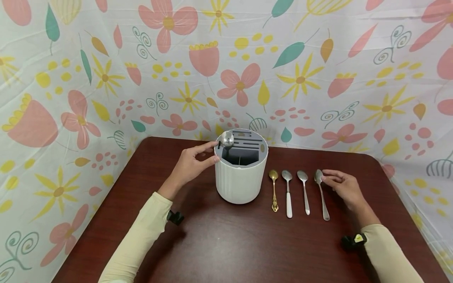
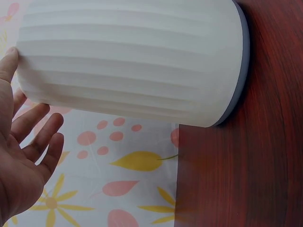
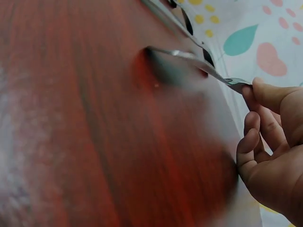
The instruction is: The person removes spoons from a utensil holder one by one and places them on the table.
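Note:
A white ribbed utensil holder with a grey slotted top stands upright. A shiny round metal bowl of a utensil shows over its left rim. My left hand touches that rim with thumb and forefinger spread; the other fingers hang loose beside the wall in the left wrist view. To the right, my right hand pinches the bowl end of the rightmost silver spoon between thumb and fingertips. Left of it lie another silver spoon, a white-handled spoon and a gold spoon with an ornate handle.
The dark red-brown wooden table carries everything. A flower-patterned cloth hangs behind and at both sides. The holder's top has an open divided compartment at the front and narrow slots behind it.

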A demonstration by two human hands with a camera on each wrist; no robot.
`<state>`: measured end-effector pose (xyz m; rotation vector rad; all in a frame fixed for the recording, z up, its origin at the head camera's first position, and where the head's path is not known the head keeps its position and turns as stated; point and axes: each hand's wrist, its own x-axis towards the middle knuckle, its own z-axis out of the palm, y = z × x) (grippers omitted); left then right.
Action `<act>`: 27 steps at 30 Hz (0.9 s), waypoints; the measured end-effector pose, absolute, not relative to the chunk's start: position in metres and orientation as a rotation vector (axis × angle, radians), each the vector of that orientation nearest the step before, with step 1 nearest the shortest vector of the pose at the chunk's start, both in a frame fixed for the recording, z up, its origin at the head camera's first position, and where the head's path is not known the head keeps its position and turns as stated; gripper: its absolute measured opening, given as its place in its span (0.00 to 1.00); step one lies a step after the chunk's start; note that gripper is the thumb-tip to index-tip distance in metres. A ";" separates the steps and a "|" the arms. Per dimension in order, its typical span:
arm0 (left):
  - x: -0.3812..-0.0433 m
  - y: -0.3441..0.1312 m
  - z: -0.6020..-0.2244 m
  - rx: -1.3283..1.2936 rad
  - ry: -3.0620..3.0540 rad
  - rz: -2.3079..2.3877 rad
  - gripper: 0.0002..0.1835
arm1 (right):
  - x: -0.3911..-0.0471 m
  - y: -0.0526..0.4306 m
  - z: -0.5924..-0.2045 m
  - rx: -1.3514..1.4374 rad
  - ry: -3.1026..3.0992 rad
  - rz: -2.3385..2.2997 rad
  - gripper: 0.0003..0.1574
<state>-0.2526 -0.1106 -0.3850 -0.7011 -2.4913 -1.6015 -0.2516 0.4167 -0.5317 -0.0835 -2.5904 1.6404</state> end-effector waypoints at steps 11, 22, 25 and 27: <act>-0.274 -0.118 -0.412 -0.732 -2.459 -1.606 0.27 | -0.253 0.417 -0.538 -0.123 -2.628 1.606 0.34; -0.274 -0.118 -0.413 -0.742 -2.455 -1.585 0.26 | -0.244 0.422 -0.535 -0.062 -2.699 1.498 0.32; -0.275 -0.119 -0.413 -0.736 -2.466 -1.561 0.27 | -0.242 0.424 -0.532 -0.029 -2.740 1.419 0.32; -0.274 -0.118 -0.413 -0.735 -2.467 -1.557 0.27 | -0.241 0.426 -0.531 -0.003 -2.766 1.363 0.32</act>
